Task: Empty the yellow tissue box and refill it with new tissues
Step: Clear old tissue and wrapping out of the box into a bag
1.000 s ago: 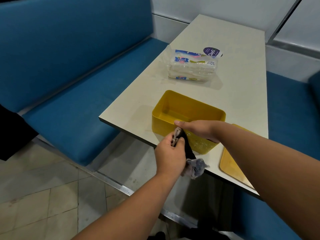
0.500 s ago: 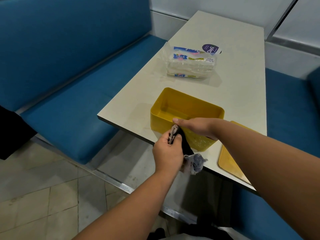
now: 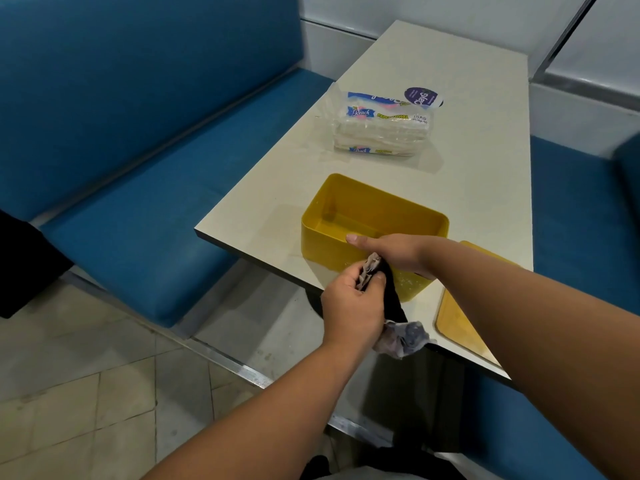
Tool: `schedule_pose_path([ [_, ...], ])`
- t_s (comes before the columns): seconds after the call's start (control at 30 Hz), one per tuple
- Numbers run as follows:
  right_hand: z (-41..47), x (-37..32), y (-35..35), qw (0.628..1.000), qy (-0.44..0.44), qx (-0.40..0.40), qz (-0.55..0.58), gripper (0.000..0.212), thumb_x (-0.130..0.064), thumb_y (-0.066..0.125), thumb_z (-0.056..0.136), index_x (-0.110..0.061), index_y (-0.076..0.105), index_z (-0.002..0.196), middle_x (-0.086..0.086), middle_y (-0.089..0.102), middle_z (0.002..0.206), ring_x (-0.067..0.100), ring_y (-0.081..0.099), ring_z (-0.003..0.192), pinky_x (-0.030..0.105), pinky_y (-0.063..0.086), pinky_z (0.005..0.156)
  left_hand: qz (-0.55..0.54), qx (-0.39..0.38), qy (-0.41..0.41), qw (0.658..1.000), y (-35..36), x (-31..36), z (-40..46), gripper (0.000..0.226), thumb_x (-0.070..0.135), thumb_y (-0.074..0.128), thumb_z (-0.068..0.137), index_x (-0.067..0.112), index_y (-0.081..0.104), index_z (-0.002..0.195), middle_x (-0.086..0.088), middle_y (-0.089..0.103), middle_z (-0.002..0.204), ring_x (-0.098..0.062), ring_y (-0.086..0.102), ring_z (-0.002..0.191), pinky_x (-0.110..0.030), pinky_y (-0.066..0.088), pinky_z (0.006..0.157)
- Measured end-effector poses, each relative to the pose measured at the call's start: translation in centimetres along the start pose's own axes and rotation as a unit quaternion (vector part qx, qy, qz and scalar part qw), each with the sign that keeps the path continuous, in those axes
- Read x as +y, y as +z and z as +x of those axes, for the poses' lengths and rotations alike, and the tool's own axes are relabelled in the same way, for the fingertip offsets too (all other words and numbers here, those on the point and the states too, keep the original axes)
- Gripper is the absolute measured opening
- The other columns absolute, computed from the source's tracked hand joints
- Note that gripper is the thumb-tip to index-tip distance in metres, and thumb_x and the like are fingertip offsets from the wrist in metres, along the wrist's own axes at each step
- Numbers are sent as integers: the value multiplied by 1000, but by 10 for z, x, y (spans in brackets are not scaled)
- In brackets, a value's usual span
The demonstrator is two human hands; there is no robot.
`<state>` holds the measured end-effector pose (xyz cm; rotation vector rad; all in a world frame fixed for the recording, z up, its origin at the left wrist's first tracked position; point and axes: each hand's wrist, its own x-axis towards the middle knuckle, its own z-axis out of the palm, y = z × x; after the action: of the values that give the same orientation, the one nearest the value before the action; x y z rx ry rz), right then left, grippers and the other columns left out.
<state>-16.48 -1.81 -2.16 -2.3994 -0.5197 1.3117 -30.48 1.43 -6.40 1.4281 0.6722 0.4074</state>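
The yellow tissue box (image 3: 349, 209) stands open near the table's front edge, and its inside looks bare. My right hand (image 3: 391, 249) grips its near rim, thumb along the top. In front of the box my left hand (image 3: 349, 306) holds a crumpled wad of used tissue (image 3: 369, 271) together with a dark cloth (image 3: 393, 303) that hangs down. A greyish crumpled end (image 3: 403, 337) dangles below that hand. A sealed pack of new paper towels (image 3: 382, 124) lies farther back on the table. The yellow lid (image 3: 457, 317) lies flat to the right of the box.
The cream table (image 3: 467, 161) runs away from me between two blue bench seats, the left one (image 3: 145, 188) with a tall backrest. A round purple sticker (image 3: 420, 97) sits behind the pack. Tiled floor (image 3: 69, 393) lies below left.
Both hands stay at the box's near rim. My left hand keeps the tissue wad and cloth and has barely moved.
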Motion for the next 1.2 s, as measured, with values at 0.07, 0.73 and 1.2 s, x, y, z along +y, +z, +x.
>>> schedule_pose_path([
  [0.07,0,0,1,1000,4,7,-7,94,-81,36,78,-18,34,148,8,21,159,29,21,145,51,15,116,-3,41,-9,999,-6,-4,6,16,22,63,93,38,68,91,12,71,89,-8,67,89,-36,58,84],
  [0.73,-5,-1,2,999,3,8,-49,101,-85,28,75,-21,20,153,8,13,161,31,14,147,53,13,117,-41,80,-185,978,-19,-24,31,9,23,64,84,24,70,79,-1,74,84,-25,69,85,-50,57,86],
  [1.2,-7,-3,2,998,-4,12,-67,103,-85,26,76,-19,20,153,8,14,161,31,14,147,53,14,116,-79,62,-193,976,-12,-25,28,8,22,65,82,22,73,84,-2,75,84,-27,71,86,-49,58,83],
])
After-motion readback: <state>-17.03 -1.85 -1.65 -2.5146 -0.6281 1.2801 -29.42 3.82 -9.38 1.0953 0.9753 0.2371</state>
